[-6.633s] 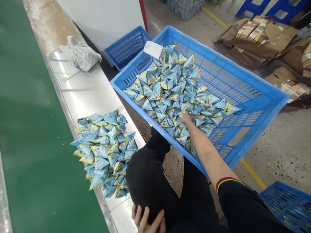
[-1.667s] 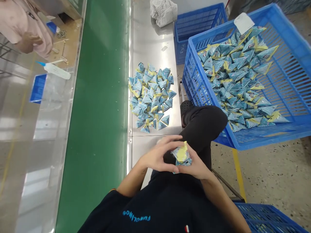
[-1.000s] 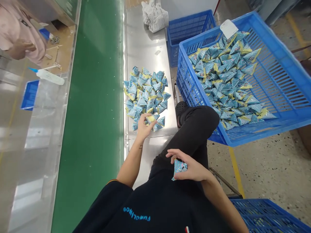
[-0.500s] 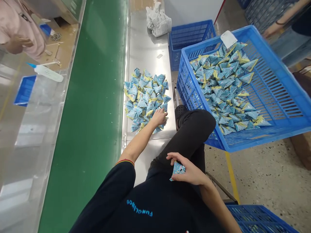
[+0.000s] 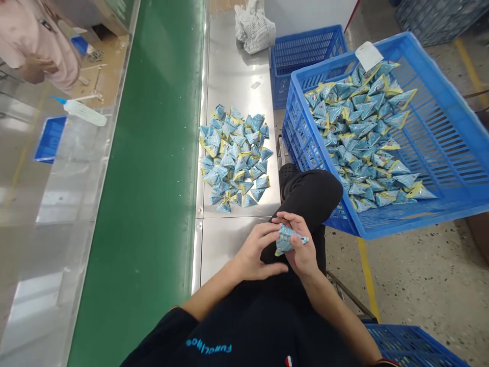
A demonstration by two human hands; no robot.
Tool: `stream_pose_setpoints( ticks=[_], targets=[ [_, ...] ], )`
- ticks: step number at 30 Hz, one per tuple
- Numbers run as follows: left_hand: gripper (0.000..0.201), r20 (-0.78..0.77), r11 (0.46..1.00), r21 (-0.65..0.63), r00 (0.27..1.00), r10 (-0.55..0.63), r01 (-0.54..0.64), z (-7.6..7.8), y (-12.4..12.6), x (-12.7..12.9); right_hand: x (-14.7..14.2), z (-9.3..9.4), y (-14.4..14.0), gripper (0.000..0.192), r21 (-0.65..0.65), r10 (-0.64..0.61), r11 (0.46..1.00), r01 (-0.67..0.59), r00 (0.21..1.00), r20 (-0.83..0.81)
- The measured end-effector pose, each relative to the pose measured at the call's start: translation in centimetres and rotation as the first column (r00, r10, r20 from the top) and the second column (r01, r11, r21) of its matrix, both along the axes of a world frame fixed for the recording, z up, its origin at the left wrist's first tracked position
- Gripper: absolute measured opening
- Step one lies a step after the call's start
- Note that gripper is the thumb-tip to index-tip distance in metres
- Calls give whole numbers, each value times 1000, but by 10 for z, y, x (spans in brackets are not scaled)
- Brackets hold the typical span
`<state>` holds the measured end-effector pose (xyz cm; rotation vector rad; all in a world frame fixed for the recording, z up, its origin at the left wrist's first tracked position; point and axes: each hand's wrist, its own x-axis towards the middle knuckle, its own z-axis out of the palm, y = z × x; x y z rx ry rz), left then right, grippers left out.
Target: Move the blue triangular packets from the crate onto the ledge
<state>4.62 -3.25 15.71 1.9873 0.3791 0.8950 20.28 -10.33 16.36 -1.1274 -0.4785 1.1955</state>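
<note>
Over my lap, my right hand (image 5: 301, 250) is closed around a small blue pyramid-shaped packet (image 5: 284, 240) with a yellow edge, the thumb pressed on its side. My left hand (image 5: 260, 253) is beside it with thumb and fingers apart; its fingertips reach the packet's left side, and whether they touch it I cannot tell. Beyond my hands, a heap of similar blue and yellow packets (image 5: 233, 153) lies on the metal ledge (image 5: 223, 239).
A blue crate (image 5: 439, 132) on my right holds many such packets. Behind it stands another blue crate (image 5: 307, 46). Striped cloth (image 5: 255, 30) lies at the ledge's far end. A green conveyor belt (image 5: 153, 168) runs along the left; a person (image 5: 42, 46) is across it.
My left hand has come back from the heap to the packet in my right hand. My right hand has risen slightly and turned the packet. The view has shifted a little.
</note>
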Motion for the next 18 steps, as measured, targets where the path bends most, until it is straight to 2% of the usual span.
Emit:
stream_pose_setpoints(
  ticks=[2, 4, 7, 8, 9, 10, 11, 12, 13, 14, 16, 18],
  targets=[
    [84, 8, 998, -67, 1000, 14, -13, 1, -1, 11, -5, 3, 2, 61, 7, 23, 1000, -23, 1000, 14],
    [76, -21, 992, -126, 1000, -20, 18, 1, 7, 16, -7, 5, 1, 62, -7, 52, 999, -52, 997, 59],
    [64, -91, 977, -193, 990, -109, 90, 2, 31, 15, -4, 4, -5, 66, -25, 67, 998, -65, 994, 92],
    [62, -96, 975, -211, 991, -94, 73, 1, 42, 14, -2, 3, -7, 70, -23, 58, 998, -56, 994, 96],
    [60, -78, 974, -227, 997, -22, 3, 0, 55, 14, 0, 2, -9, 74, -17, 47, 999, -45, 994, 102],
    [59, -42, 962, -246, 993, 113, -120, -3, 69, 14, 2, 1, -11, 77, -9, 37, 999, -36, 993, 110],
    [58, 2, 924, -271, 960, 280, -269, -6, 83, 15, 5, 0, -13, 79, -2, 29, 1000, -29, 993, 115],
    [60, 38, 865, -299, 901, 433, -403, -10, 98, 17, 8, 0, -14, 78, 3, 26, 1000, -26, 993, 112],
    [63, 50, 815, -314, 849, 526, -486, -16, 111, 20, 11, -1, -16, 75, 6, 28, 1000, -29, 994, 101],
    [67, 31, 802, -300, 835, 550, -517, -22, 123, 23, 14, -1, -17, 71, 6, 29, 1000, -30, 996, 88],
    [72, -85, 858, -193, 880, 468, -475, -34, 144, 30, 20, -2, -19, 63, -1, 25, 1000, -25, 997, 77],
    [67, -221, 888, -56, 873, 435, -456, -46, 162, 37, 25, -2, -21, 58, -9, 17, 1000, -16, 995, 94]
  ],
)
